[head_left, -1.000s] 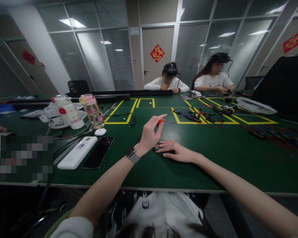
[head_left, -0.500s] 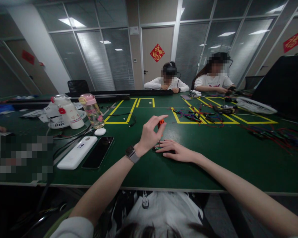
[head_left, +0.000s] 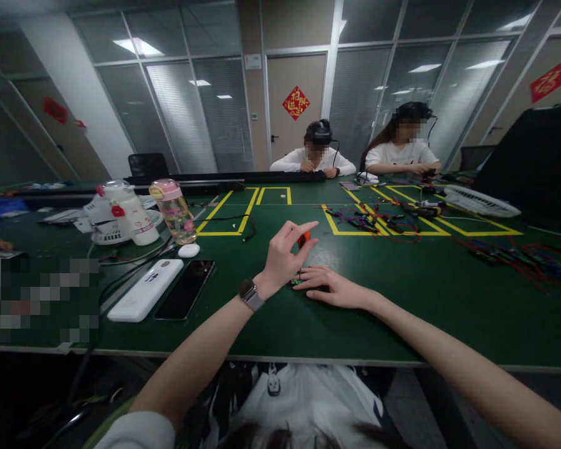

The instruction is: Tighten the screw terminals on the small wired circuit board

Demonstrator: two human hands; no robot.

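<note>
My left hand (head_left: 283, 255), with a watch on the wrist, holds a small orange-handled screwdriver (head_left: 303, 239) upright, its tip pointing down onto a small green circuit board (head_left: 297, 281) on the green table (head_left: 402, 299). My right hand (head_left: 333, 287) lies flat on the table, fingers pressing the board's right side and covering most of it.
A white power bank (head_left: 144, 289) and a black phone (head_left: 186, 288) lie to the left, with two bottles (head_left: 174, 210) and a fan behind. Coloured wires (head_left: 378, 220) lie in yellow-taped boxes farther back. Two people sit across the table. A blurred area is at the left edge.
The left hand's fingers have shifted slightly on the screwdriver handle, as if turning it. The right hand stays pressed on the board.
</note>
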